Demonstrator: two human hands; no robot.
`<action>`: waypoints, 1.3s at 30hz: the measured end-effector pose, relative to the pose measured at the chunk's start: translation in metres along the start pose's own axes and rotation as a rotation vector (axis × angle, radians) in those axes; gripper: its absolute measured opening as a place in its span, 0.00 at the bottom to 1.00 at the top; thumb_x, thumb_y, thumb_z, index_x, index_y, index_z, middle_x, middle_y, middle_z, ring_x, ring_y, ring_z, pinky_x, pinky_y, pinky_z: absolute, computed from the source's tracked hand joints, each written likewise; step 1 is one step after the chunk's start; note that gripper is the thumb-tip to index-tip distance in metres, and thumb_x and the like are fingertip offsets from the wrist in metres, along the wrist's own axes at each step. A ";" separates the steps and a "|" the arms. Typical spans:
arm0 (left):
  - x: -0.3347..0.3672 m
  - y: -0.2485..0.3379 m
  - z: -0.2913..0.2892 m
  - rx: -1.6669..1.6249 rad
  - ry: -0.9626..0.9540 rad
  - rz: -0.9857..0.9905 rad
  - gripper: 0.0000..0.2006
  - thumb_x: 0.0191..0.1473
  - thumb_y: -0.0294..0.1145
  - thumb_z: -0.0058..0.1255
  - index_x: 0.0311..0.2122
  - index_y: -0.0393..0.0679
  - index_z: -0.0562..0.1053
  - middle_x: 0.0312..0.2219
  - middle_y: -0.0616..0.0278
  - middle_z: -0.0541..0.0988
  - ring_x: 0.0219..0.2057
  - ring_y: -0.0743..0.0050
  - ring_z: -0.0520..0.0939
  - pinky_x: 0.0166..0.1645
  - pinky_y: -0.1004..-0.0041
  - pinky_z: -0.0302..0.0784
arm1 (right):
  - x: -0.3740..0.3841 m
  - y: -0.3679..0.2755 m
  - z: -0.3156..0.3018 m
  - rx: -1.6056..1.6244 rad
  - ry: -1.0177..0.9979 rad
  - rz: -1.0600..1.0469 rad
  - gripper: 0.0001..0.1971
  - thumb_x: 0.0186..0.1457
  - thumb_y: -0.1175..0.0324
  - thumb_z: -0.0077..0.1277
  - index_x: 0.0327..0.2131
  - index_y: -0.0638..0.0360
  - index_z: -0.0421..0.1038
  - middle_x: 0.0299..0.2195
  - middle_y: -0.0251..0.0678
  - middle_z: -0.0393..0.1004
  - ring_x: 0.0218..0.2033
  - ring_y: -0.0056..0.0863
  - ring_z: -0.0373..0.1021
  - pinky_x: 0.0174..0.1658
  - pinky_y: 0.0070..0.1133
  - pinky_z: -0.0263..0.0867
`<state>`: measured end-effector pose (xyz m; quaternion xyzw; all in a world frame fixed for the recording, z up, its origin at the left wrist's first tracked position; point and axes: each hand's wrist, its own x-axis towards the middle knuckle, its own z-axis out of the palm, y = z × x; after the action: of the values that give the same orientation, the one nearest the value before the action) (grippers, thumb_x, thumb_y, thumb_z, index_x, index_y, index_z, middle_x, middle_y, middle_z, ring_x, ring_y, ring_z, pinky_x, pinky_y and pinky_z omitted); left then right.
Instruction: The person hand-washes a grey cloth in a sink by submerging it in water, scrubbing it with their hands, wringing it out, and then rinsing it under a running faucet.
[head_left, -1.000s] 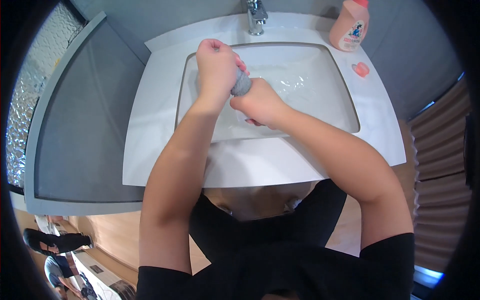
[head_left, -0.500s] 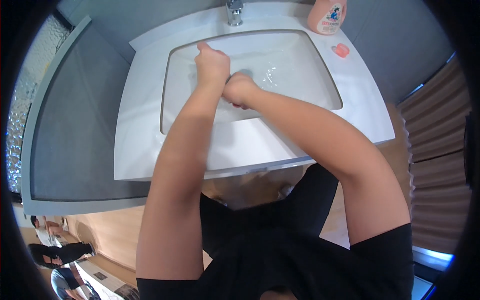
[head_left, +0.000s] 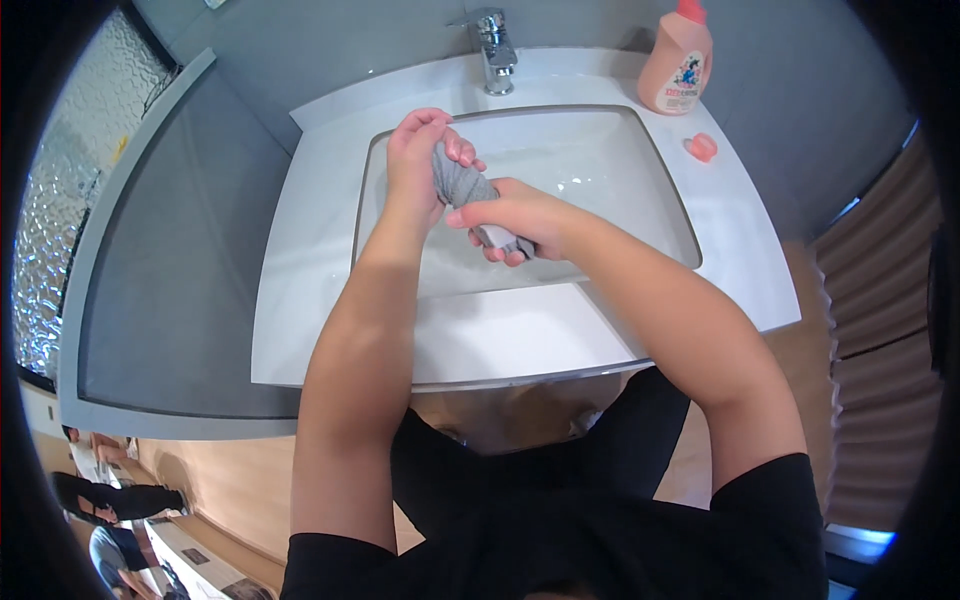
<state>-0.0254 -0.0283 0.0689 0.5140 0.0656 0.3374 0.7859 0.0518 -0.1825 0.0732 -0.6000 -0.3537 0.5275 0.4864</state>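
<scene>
A twisted roll of grey ribbed cloth (head_left: 462,182) with a paler patch near its lower end is held above the sink (head_left: 640,200). My right hand (head_left: 515,218) wraps around the lower part, its thumb lying across the fabric. At the upper end, my left hand (head_left: 415,160) has the cloth against its palm, with the fingers loosely curled over it. Water glints in the white basin below. Whether the cloth is a sock or a small towel, I cannot tell.
Behind the basin stands a chrome faucet (head_left: 497,55). A pink detergent bottle (head_left: 677,65) is at the back right of the white counter (head_left: 310,270), with a pink cap (head_left: 702,147) nearer me. A grey partition (head_left: 180,280) borders the left; a brown pleated curtain (head_left: 880,300) hangs at right.
My hands have turned and loosened from tight fists, so the twisted grey cloth between them now shows. The whole view has shifted, bringing more of the faucet and bottle into sight.
</scene>
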 end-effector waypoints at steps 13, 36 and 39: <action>-0.029 0.031 0.026 -0.208 -0.578 -0.129 0.17 0.60 0.46 0.44 0.40 0.40 0.72 0.33 0.51 0.80 0.40 0.42 0.82 0.43 0.53 0.78 | -0.018 -0.001 0.000 0.132 -0.321 -0.038 0.26 0.42 0.70 0.68 0.43 0.62 0.66 0.32 0.35 0.73 0.25 0.24 0.71 0.22 0.24 0.65; -0.012 -0.012 0.022 0.177 -0.185 -0.188 0.27 0.61 0.51 0.54 0.59 0.45 0.65 0.50 0.61 0.75 0.50 0.70 0.76 0.53 0.63 0.73 | 0.004 0.005 -0.031 -0.316 0.516 -0.570 0.27 0.47 0.70 0.63 0.50 0.67 0.65 0.39 0.41 0.75 0.40 0.28 0.74 0.41 0.26 0.72; -0.014 -0.018 0.026 0.125 -0.205 -0.127 0.28 0.60 0.47 0.57 0.59 0.42 0.64 0.49 0.61 0.75 0.50 0.70 0.77 0.53 0.64 0.73 | 0.005 0.009 -0.028 -0.402 0.502 -0.570 0.31 0.46 0.70 0.64 0.53 0.67 0.62 0.41 0.43 0.74 0.43 0.32 0.73 0.46 0.28 0.71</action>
<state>-0.0161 -0.0610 0.0619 0.5888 0.0381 0.2278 0.7746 0.0790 -0.1861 0.0627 -0.6708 -0.4717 0.1302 0.5573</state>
